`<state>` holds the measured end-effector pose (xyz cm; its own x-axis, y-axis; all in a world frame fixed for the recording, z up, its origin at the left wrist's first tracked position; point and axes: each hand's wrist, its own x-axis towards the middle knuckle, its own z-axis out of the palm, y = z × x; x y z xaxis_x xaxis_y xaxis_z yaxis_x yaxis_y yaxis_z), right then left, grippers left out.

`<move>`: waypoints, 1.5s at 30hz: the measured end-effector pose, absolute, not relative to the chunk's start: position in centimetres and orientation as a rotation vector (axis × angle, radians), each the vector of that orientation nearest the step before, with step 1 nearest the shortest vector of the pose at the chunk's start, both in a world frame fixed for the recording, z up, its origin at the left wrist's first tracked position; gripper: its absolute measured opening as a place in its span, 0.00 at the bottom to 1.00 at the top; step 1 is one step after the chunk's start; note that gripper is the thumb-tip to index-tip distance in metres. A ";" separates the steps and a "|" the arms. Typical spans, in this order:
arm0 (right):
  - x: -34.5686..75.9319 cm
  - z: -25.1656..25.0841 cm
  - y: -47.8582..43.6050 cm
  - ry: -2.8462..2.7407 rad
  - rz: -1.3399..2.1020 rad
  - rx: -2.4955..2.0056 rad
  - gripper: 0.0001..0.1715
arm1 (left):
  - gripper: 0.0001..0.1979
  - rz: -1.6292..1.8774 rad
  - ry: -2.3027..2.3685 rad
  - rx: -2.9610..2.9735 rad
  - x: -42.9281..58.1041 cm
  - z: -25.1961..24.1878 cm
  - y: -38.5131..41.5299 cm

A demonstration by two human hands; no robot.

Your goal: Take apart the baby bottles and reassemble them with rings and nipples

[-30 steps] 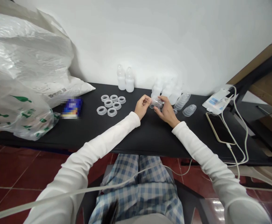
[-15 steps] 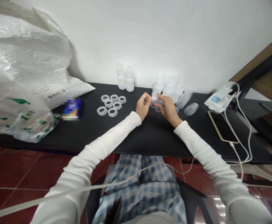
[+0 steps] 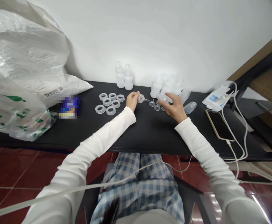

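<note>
Apart, left hand [image 3: 132, 101] pinches a nipple [image 3: 140, 99], right hand [image 3: 175, 108] grips clear plastic [image 3: 163, 97].

**Site condition: room surfaces and fixtures**

A plain white wall [image 3: 150, 31] rises directly behind the far edge of a black table [image 3: 150, 138]. Dark red floor tiles [image 3: 16, 168] with pale grout lines lie below, glossy with reflected light at lower right. Beyond the table's right end, a black frame [image 3: 250, 70] stands against brown cardboard [image 3: 269, 85].
</note>
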<state>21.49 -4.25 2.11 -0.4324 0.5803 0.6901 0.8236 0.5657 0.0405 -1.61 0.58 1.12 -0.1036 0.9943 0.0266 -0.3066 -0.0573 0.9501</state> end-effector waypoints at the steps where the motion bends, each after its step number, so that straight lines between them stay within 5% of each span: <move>1: 22.0 2.3 -4.3 -2.077 -0.551 -1.179 0.12 | 0.24 1.439 1.005 0.963 -1.5 1.1 0.4; 6: 25.7 3.7 -4.6 -1.635 -0.729 -1.396 0.25 | 0.22 1.407 0.973 0.965 -0.6 0.5 -0.1; 16: 32.7 6.0 -5.5 -1.697 -0.272 -1.960 0.25 | 0.19 1.438 1.013 0.902 -0.5 -0.3 0.0; 22: 34.4 4.8 -4.9 -1.864 0.064 -1.976 0.34 | 0.20 1.427 1.035 0.925 -0.4 -0.3 -0.2; 33: 35.1 3.1 -3.8 -1.841 -0.055 -1.893 0.46 | 0.20 1.422 1.035 0.949 -0.4 -0.4 -0.3; 40: 29.7 5.1 -5.3 -1.618 -0.492 -1.458 0.26 | 0.21 1.430 1.005 0.959 -0.3 0.0 -0.6; 45: 20.9 2.9 -5.2 -2.045 -0.497 -1.191 0.17 | 0.21 1.445 0.874 1.109 0.1 0.5 -1.4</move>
